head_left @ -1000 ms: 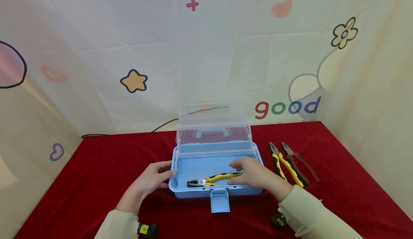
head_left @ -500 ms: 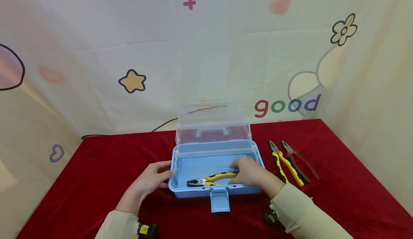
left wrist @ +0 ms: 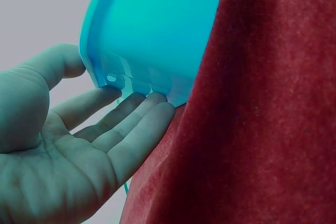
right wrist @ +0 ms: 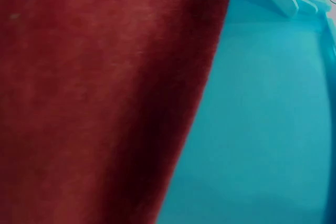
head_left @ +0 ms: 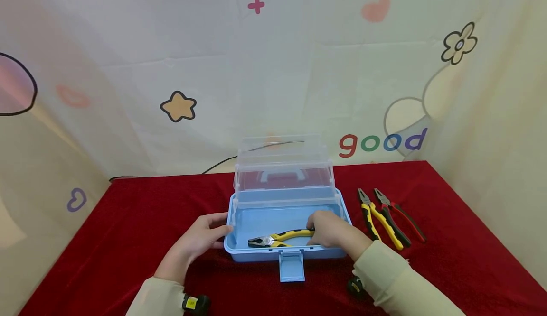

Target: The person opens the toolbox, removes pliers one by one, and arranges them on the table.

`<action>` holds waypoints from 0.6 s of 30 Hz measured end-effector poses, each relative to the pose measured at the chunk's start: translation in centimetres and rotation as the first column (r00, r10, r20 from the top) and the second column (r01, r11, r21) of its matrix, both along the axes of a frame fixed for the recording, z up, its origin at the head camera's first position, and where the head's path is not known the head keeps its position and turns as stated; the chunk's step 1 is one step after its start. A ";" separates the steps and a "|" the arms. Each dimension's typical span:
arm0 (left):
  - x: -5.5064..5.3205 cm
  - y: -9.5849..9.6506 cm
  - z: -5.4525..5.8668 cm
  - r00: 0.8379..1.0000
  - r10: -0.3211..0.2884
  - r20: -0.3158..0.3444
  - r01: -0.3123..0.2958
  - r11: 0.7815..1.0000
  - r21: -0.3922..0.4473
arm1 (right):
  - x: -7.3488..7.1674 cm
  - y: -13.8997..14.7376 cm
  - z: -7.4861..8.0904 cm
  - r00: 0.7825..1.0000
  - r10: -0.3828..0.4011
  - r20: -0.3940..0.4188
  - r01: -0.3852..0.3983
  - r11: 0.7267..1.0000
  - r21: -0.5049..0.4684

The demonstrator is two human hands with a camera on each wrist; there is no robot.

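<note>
A light blue toolbox (head_left: 278,255) with a raised clear lid stands mid-table in the head view. My left hand (head_left: 202,237) holds its left end, thumb at the rim and the other fingers against the outer wall. In the left wrist view those fingers (left wrist: 134,142) are nearly straight along the wall. Combination pliers (head_left: 295,233) with yellow and black handles lie in the toolbox, jaws to the left. My right hand (head_left: 331,230) reaches over the front rim and grips the handle ends, its fingertips partly hidden. The right wrist view shows no hand, only the toolbox's front wall (right wrist: 252,119).
Right of the toolbox lie yellow-and-black pliers (head_left: 380,218) and red-and-black pliers (head_left: 399,214). A latch (head_left: 292,267) hangs down at the toolbox front. Red cloth (head_left: 141,221) covers the table. The clear lid (head_left: 284,164) stands up at the back.
My right hand has moved slightly left and down, and its fingers have come together on the plier handles. My left hand and the toolbox look unmoved.
</note>
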State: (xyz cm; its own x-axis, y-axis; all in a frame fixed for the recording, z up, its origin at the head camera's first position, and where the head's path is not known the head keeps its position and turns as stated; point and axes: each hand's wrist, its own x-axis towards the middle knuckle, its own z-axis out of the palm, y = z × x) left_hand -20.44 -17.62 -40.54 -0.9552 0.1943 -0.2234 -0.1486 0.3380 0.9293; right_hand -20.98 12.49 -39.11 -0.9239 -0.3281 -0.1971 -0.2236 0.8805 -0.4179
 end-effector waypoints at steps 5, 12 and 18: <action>0.0 0.0 0.0 1.000 0.008 0.009 -0.008 1.000 -0.001 | 0.1 0.0 -0.2 0.998 -0.059 0.010 0.059 0.998 -0.004; 0.0 0.1 0.1 1.000 0.016 0.016 -0.016 1.000 -0.011 | 0.0 -0.1 -0.1 0.993 -0.118 0.025 0.118 0.993 0.014; 0.0 0.2 0.0 1.000 0.014 0.013 -0.014 1.000 -0.014 | -0.2 -0.3 -0.2 0.999 -0.036 0.005 0.036 0.998 0.060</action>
